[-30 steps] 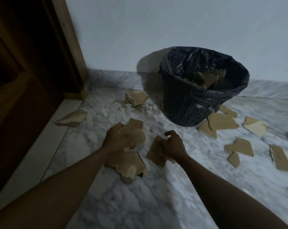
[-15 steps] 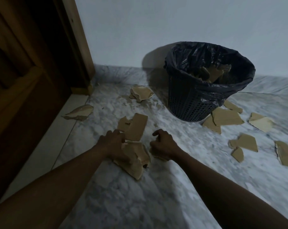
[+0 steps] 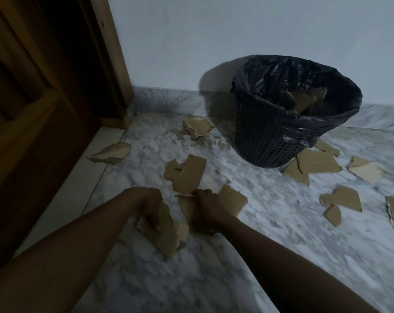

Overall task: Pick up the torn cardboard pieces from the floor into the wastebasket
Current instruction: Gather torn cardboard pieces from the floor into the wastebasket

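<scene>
A black mesh wastebasket (image 3: pixel 268 143) with a black liner stands by the wall, with several cardboard scraps inside. Torn brown cardboard pieces lie scattered over the marble floor. My left hand (image 3: pixel 149 205) is closed on a stack of cardboard pieces (image 3: pixel 166 233) resting low on the floor. My right hand (image 3: pixel 206 210) grips another cardboard piece (image 3: pixel 233 201) just to the right of the stack. A long strip of cardboard (image 3: pixel 189 173) lies just beyond both hands.
A wooden door and frame (image 3: pixel 56 86) fill the left side. One scrap (image 3: pixel 111 152) lies by the door sill, another (image 3: pixel 197 127) left of the basket. Several more pieces (image 3: pixel 315 164) lie right of the basket, towards the right edge.
Both hands have dropped towards the floor with their cardboard. The right hand has shifted its grip onto a flat piece. The view has moved closer and left.
</scene>
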### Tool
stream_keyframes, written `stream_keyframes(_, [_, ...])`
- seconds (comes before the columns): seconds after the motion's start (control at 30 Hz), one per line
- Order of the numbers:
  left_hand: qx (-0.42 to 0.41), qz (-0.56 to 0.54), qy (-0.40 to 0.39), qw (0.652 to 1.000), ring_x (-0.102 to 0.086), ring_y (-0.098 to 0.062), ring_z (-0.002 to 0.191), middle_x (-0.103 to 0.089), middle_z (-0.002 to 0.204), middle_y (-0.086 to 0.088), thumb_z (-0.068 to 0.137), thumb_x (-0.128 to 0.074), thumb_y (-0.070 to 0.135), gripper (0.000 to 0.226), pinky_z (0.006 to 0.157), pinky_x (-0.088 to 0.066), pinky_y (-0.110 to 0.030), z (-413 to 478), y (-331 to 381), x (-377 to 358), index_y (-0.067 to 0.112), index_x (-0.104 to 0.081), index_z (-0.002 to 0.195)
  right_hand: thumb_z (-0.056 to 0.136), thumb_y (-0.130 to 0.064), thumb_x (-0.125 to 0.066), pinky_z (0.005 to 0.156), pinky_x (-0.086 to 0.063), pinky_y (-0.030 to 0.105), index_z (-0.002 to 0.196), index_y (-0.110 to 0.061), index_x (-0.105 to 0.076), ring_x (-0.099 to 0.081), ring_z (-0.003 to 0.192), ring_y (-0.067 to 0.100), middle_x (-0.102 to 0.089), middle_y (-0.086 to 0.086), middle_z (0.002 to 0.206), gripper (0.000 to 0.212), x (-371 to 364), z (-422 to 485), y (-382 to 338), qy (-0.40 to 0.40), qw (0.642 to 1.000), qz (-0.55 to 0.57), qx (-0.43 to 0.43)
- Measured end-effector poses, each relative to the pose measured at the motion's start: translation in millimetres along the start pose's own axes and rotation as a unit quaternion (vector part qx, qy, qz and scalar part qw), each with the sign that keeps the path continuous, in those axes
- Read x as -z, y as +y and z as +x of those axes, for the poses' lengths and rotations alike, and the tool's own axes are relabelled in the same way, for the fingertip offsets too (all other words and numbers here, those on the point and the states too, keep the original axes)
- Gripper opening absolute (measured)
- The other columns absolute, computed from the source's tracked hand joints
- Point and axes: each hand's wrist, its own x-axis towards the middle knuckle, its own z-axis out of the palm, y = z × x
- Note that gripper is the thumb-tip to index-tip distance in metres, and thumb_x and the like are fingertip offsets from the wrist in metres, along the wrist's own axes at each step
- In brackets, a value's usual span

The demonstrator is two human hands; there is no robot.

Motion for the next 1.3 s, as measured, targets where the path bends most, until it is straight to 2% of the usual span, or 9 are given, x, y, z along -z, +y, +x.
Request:
stream_keyframes(0.17, [0.019, -0.108, -0.025, 0.994, -0.059, -0.030, 0.114, -0.053, 0.131, -0.006, 0.073, -0.085, 0.027, 0.068, 0.073, -0.060, -0.035, -13, -14, 27, 0.007, -0.054, 0.130, 0.088, -0.020, -0.068, 0.094, -0.050, 0.043, 0.134, -0.010, -0.049, -0.055, 0.113, 0.031, -0.053, 0.014, 0.125, 0.050, -1, 6, 0, 0.001, 1.000, 0.005, -0.030])
stream_keyframes(0.27, [-0.018, -0.269, 0.012, 0.963, -0.067, -0.027, 0.099, -0.069, 0.111, -0.009, 0.069, -0.088, 0.021, 0.052, 0.077, -0.060, -0.040, -11, -15, 36, 0.010, -0.066, 0.115, 0.095, -0.019, -0.059, 0.087, -0.053, 0.037, 0.110, -0.007, -0.062, -0.062, 0.101, 0.025, -0.061, 0.012, 0.117, 0.019, 2, 11, 6, -0.023, 0.998, 0.018, -0.057])
stream_keyframes(0.47, [-0.039, -0.435, 0.102, 0.894, -0.065, -0.030, 0.098, -0.068, 0.108, -0.012, 0.075, -0.083, 0.033, 0.042, 0.085, -0.056, -0.041, 6, 23, 37, 0.008, -0.069, 0.106, 0.085, -0.047, -0.066, 0.102, -0.043, 0.049, 0.131, -0.008, -0.051, -0.044, 0.123, 0.038, -0.042, 0.013, 0.136, 0.062, 68, 6, 35, -0.044, 0.987, -0.058, -0.142])
stream_keyframes(0.6, [-0.027, -0.330, 0.222, 0.917, -0.050, -0.028, 0.128, -0.048, 0.146, -0.009, 0.063, -0.073, 0.064, 0.093, 0.098, -0.048, -0.035, 27, 59, 31, 0.013, -0.053, 0.139, 0.091, -0.045, -0.058, 0.105, -0.039, 0.055, 0.132, -0.012, -0.050, -0.036, 0.125, 0.039, -0.030, 0.014, 0.138, 0.053, 69, -1, 56, -0.022, 0.979, -0.071, -0.192])
stream_keyframes(0.83, [0.042, -0.238, 0.295, 0.924, -0.035, -0.029, 0.140, -0.029, 0.157, -0.002, 0.084, -0.061, 0.060, 0.079, 0.110, -0.030, -0.053, 43, 91, 21, 0.017, -0.038, 0.147, 0.090, -0.033, -0.058, 0.100, -0.043, 0.052, 0.127, -0.021, -0.052, -0.046, 0.118, 0.031, -0.045, 0.008, 0.126, 0.040, 39, -11, 70, 0.033, 0.979, -0.032, -0.198])
stream_keyframes(1.0, [-0.084, -0.150, 0.321, 0.931, -0.047, -0.026, 0.131, -0.051, 0.141, -0.011, 0.092, -0.053, 0.047, 0.057, 0.112, -0.032, -0.039, 33, 102, 22, 0.009, -0.054, 0.134, 0.083, -0.026, -0.077, 0.073, -0.048, 0.035, 0.127, -0.013, -0.037, -0.057, 0.097, 0.025, -0.054, 0.009, 0.116, 0.061, 53, -17, 85, 0.023, 0.981, 0.100, -0.162])
stream_keyframes(1.13, [-0.164, -0.338, 0.352, 0.858, -0.060, -0.032, 0.108, -0.061, 0.119, -0.019, 0.089, -0.067, 0.014, 0.036, 0.085, -0.048, -0.035, 30, 94, 32, 0.000, -0.057, 0.120, 0.080, -0.005, -0.079, 0.057, -0.053, 0.034, 0.123, -0.007, -0.040, -0.059, 0.084, 0.020, -0.058, 0.011, 0.113, 0.059, 81, -25, 92, 0.082, 0.934, 0.310, -0.158])
stream_keyframes(1.23, [-0.108, -0.551, 0.333, 0.758, -0.062, -0.027, 0.106, -0.060, 0.126, -0.014, 0.076, -0.080, 0.009, 0.067, 0.073, -0.052, -0.031, 30, 59, 45, 0.007, -0.047, 0.134, 0.079, -0.006, -0.074, 0.074, -0.057, 0.058, 0.100, 0.000, -0.069, -0.071, 0.085, 0.031, -0.071, 0.018, 0.097, 0.021, 100, -21, 82, 0.112, 0.910, 0.381, -0.115])
stream_keyframes(1.3, [-0.056, -0.569, 0.337, 0.748, -0.065, -0.026, 0.103, -0.066, 0.120, -0.009, 0.073, -0.082, 0.024, 0.060, 0.077, -0.055, -0.035, 28, 30, 55, 0.006, -0.060, 0.127, 0.071, -0.015, -0.076, 0.079, -0.056, 0.062, 0.100, -0.004, -0.073, -0.072, 0.091, 0.037, -0.071, 0.012, 0.089, 0.031, 106, -14, 63, 0.115, 0.907, 0.390, -0.113])
